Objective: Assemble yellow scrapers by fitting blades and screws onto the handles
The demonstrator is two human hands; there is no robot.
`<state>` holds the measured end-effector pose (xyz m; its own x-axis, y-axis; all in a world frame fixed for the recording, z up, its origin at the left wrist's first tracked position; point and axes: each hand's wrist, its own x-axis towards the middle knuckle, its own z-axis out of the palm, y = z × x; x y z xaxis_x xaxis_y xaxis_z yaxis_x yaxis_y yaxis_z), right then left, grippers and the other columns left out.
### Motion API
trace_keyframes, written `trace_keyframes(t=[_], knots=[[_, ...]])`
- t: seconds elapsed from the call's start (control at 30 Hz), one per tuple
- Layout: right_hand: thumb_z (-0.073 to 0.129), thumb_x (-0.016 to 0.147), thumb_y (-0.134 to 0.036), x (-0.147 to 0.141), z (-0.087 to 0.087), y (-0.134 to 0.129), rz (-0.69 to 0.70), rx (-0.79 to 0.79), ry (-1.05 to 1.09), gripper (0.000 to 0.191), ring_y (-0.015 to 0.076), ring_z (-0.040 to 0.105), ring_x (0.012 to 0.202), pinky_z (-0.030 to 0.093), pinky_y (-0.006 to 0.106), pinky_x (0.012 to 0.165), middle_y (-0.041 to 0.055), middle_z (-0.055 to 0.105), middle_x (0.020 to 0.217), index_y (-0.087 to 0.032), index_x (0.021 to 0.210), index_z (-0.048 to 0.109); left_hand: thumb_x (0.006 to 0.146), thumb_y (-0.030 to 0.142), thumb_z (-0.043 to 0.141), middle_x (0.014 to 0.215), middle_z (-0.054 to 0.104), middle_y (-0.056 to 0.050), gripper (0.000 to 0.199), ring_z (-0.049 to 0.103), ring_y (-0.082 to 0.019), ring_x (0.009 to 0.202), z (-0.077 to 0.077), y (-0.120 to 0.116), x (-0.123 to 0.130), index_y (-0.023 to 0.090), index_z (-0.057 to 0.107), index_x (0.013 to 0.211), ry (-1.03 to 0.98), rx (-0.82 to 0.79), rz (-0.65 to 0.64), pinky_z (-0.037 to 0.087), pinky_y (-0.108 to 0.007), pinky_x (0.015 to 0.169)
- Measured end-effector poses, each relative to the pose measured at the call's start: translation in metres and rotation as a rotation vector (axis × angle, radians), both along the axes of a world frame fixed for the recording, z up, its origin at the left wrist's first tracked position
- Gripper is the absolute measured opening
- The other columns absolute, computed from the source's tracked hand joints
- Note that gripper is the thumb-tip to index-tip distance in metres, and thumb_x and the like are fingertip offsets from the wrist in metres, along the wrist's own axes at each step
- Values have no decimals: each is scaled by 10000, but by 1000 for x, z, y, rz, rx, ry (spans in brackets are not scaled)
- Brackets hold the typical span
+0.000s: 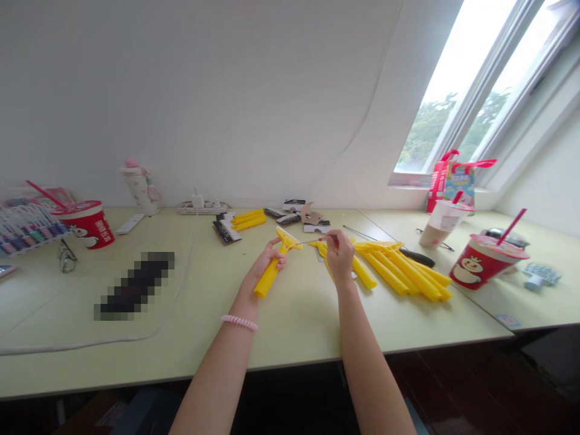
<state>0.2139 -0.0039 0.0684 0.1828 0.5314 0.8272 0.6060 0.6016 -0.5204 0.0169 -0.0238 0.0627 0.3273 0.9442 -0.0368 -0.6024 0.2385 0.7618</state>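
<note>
My left hand [270, 261] is closed around the handle of a yellow scraper [268, 279], its wide head tilted up and away from me. My right hand [339, 252] pinches a small screwdriver [319, 239]. The thin shaft points left, with its tip at the scraper's head; whether it touches a screw there is too small to tell. Right of my right hand lies a pile of yellow scrapers [399, 272], heads away from me. Another yellow scraper [364, 273] lies partly hidden behind that hand.
Behind my hands lie yellow handles [249, 219] and black-and-white cardboard pieces [226, 231]. A black-handled screwdriver [417, 258] rests behind the pile. Red cups [483, 266] with straws stand at both sides, near a clear cup [443, 225]. A white cable [136, 338] crosses the left.
</note>
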Motion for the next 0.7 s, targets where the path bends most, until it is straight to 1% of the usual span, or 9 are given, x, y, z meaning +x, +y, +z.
trace_keyframes(t=[0.27,0.47,0.6,0.7], knots=[[430,810,-230,0,1,-1,0,2,4,127,166,538,664,423,283,631,20,582,700,-200,762,544,605,-23,495,1005,533,-72,712,410,-11,464,0,-1,-1,250,398,1255,-14,5,-14,343,-141,383],[473,793,-249,0,3,-5,19,-15,27,125,144,528,606,420,255,583,14,588,660,-191,737,568,616,-27,485,1012,524,-78,709,402,-7,463,-1,0,-2,251,392,1262,-31,-12,-49,343,-135,384],[531,782,-330,-1,4,-7,34,-52,118,176,116,475,506,378,238,511,-12,557,571,-179,776,622,648,-24,473,997,519,-79,698,402,-1,469,-5,2,-4,260,364,1276,-66,-37,-107,341,-115,391],[561,763,-413,-2,5,-5,123,-118,252,264,109,458,480,364,232,486,-30,498,524,-168,829,632,664,-27,464,946,514,-67,697,414,-1,479,-7,4,-5,257,339,1288,-107,-84,-189,338,-98,400]])
